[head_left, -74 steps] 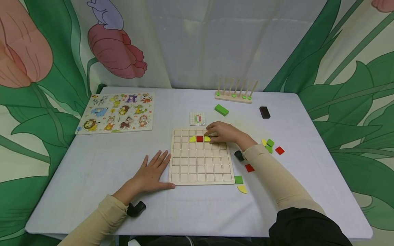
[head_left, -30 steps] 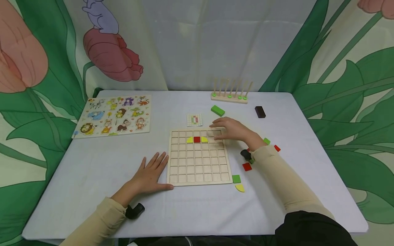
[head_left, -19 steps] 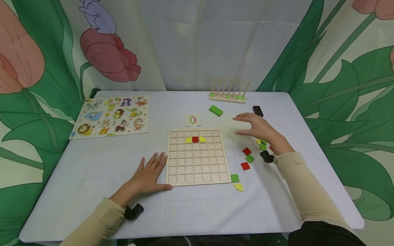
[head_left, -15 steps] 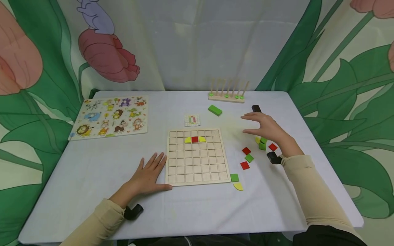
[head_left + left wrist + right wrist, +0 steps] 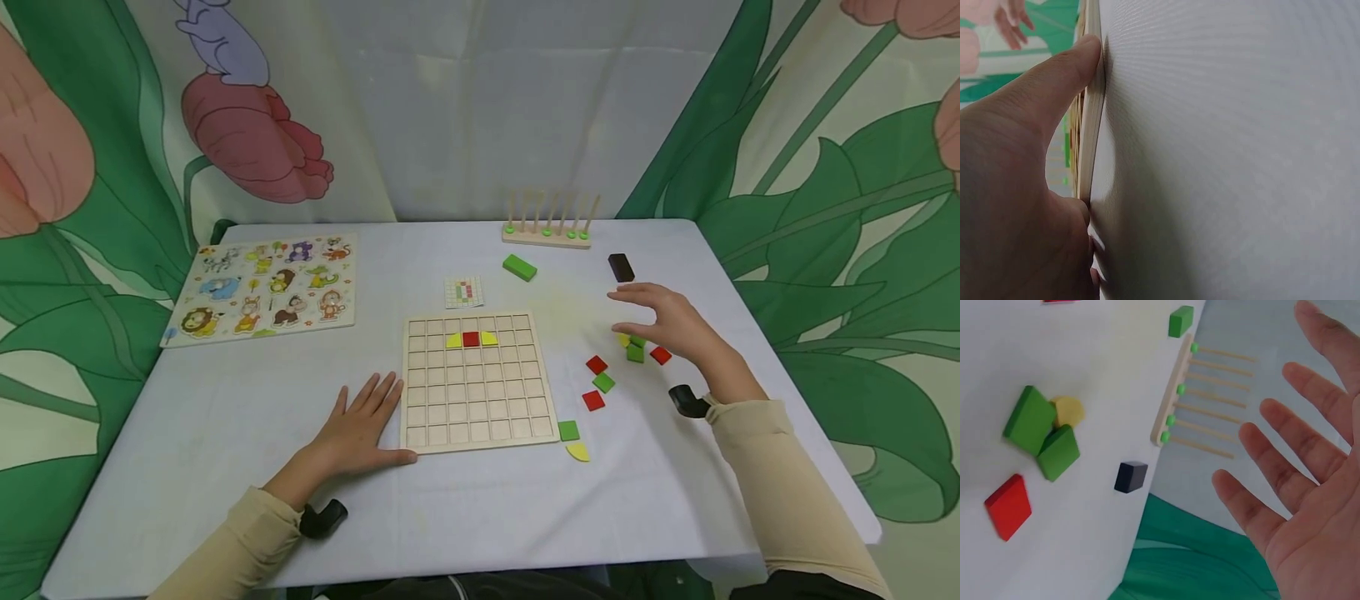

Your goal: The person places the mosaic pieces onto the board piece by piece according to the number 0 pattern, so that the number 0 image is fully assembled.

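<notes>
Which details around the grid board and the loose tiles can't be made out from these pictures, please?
- Pattern card: head view, too small to read its coloured cells.
- Yellow tile: head view, the right hand and green tiles cover most of it; its shape is unclear.
- Grid board: left wrist view shows only its edge, the left hand blocking the rest.
- Peg rack: head view, pegs blurred.

animal puzzle board (image 5: pixel 258 284) far-left on tabletop (image 5: pixel 225 467) | peg rack (image 5: pixel 546 235) with green rings at back edge | green block (image 5: pixel 519 267) just in front | dark block (image 5: pixel 621 267) right of it | pattern card (image 5: pixel 463 292) mid-tabletop | tulip-print curtain (image 5: pixel 90 167) behind
</notes>
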### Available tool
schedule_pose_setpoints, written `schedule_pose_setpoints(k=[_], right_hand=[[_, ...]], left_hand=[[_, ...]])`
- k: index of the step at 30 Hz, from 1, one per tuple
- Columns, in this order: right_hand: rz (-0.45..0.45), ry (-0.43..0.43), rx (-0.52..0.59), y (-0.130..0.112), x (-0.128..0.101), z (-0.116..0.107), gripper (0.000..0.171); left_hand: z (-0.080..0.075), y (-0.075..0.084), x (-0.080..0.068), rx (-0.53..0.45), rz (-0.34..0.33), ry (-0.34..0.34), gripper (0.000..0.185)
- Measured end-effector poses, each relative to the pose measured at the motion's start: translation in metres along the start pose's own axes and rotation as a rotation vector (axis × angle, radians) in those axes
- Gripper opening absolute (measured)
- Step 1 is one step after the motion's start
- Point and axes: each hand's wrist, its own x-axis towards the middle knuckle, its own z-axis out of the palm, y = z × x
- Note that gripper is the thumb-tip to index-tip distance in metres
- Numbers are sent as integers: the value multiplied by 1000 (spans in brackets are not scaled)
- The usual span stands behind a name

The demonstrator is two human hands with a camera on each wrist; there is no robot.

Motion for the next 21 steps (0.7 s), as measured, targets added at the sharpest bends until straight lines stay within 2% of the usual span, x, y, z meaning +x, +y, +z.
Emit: schedule_pose_setpoints(k=[5,11,21], right_hand=[[55,42,1,3,-18,7,56],[125,68,-5,4,-37,29,54],[190,133,-6,3,-51,53,51]], left_hand=[[0,1,0,2,-2,0,110],[0,0,0,-3,2,2,110],[0,0,-1,3,7,4,109]])
